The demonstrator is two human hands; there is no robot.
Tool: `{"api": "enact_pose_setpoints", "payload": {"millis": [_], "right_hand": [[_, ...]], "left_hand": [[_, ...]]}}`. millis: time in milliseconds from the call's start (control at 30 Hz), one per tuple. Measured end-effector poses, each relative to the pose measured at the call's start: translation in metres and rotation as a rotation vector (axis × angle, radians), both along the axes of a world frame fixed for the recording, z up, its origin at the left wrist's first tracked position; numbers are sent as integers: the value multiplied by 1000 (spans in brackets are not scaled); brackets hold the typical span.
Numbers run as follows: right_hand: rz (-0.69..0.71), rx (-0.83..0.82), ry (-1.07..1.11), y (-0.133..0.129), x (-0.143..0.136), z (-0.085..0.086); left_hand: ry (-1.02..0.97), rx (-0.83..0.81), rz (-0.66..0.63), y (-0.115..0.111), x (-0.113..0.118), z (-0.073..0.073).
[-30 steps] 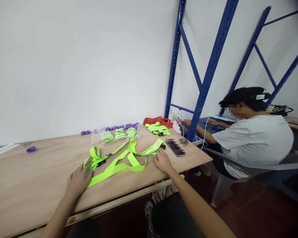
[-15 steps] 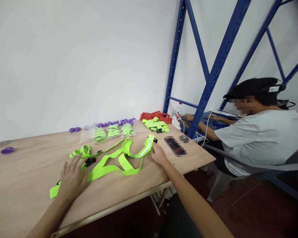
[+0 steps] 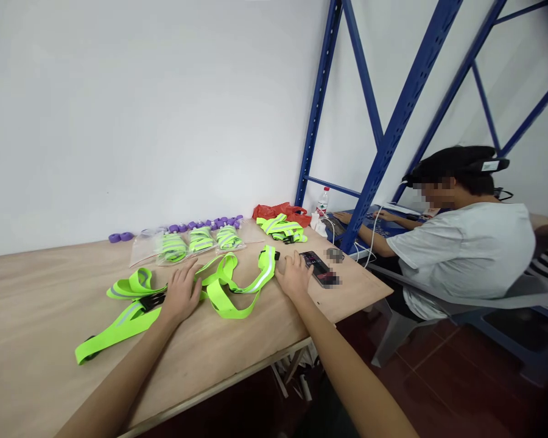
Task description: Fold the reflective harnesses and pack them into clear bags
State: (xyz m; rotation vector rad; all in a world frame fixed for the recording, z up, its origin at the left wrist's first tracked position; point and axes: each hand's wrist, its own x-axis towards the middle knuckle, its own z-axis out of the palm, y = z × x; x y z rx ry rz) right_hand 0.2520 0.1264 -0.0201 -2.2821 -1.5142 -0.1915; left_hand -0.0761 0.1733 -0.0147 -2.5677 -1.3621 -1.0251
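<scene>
A neon yellow-green reflective strap harness (image 3: 231, 304) with grey-silver stripes lies spread in loops on the wooden table (image 3: 219, 359). My left hand (image 3: 181, 293) rests palm down across its middle, fingers outstretched, hiding part of the webbing. Just left of that hand is a black plastic buckle (image 3: 153, 300) on the harness. My right hand (image 3: 295, 275) lies flat with fingers apart, beside the harness's right end and its black fitting (image 3: 276, 256). A phone (image 3: 318, 267) is close to the right fingertips.
Behind the harness sit several clear bags of folded straps (image 3: 201, 239), with purple rolls (image 3: 214, 223) along the wall. Another folded strap harness (image 3: 283, 229) lies near a red plastic bag (image 3: 281, 212). Blue rack posts (image 3: 383, 146) divide off a seated co-worker (image 3: 466, 249).
My left hand has moved right onto the middle of the harness, uncovering the buckle and left strap. My right hand has come off the strap end and spread its fingers. The view has shifted slightly.
</scene>
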Motion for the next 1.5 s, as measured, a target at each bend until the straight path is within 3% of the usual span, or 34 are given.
{"api": "enact_pose_setpoints", "payload": {"millis": [367,600,900,1200,1500], "right_hand": [[-37,-45,18,1,-2,4],[203,-16,-82,4,-6,5],[396,-52,-47,38,-34,3],[409,-42,32,66,-59,3],[473,-56,56,92,-58,-2]], "left_hand": [[-21,-33,11,17,2,-3],[0,-36,23,17,3,-4],[5,-109,13,21,4,-7],[39,-282,-42,26,7,-6],[-39,-367,-139,33,5,-2]]}}
